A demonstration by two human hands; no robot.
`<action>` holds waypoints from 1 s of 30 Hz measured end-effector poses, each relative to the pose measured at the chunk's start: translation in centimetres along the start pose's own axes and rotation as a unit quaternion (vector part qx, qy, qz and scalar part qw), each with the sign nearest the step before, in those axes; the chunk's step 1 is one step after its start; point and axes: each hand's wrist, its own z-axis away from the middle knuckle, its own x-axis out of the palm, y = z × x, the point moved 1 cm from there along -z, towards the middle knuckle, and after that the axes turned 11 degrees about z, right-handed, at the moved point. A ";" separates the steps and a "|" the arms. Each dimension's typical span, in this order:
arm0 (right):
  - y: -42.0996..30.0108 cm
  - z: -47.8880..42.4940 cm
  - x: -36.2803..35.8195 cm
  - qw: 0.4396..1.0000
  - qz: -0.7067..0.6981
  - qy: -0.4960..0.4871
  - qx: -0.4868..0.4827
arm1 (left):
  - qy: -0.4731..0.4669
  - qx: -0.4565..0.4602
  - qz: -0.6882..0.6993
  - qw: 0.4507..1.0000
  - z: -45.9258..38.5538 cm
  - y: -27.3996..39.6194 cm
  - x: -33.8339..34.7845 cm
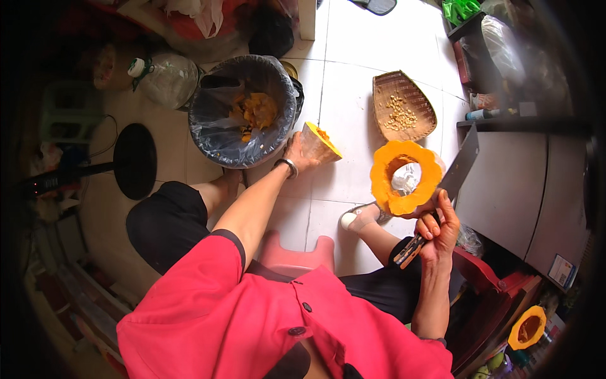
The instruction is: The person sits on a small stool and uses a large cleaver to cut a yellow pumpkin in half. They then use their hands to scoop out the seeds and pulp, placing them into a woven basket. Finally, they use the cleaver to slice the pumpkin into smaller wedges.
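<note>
My left hand (298, 154) grips a cut pumpkin piece (319, 146) just right of the lined bin, its orange cut face turned up and right. In my right hand (441, 231) is the patterned handle of a kitchen cleaver (458, 163), the blade pointing up and away from me. Close beside the blade and my right fingers is a scalloped pumpkin ring (384, 177); what holds it up is hidden. White plastic shows through its hollow middle. Past the ring, a woven bamboo scoop basket (423, 102) holds pumpkin seeds (400, 116).
A bin (208, 147) lined with clear plastic holds orange pumpkin scraps (258, 111). By it lies a large plastic bottle (173, 80). A pink plastic stool (298, 256) stands between my legs. Another cut pumpkin piece (538, 316) rests at lower right. Cabinets (502, 184) line the right side.
</note>
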 end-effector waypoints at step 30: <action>-0.7 1.4 0.5 0.997 -0.020 -0.065 -0.025 | 0.035 -0.210 0.169 0.962 1.4 0.4 -2.0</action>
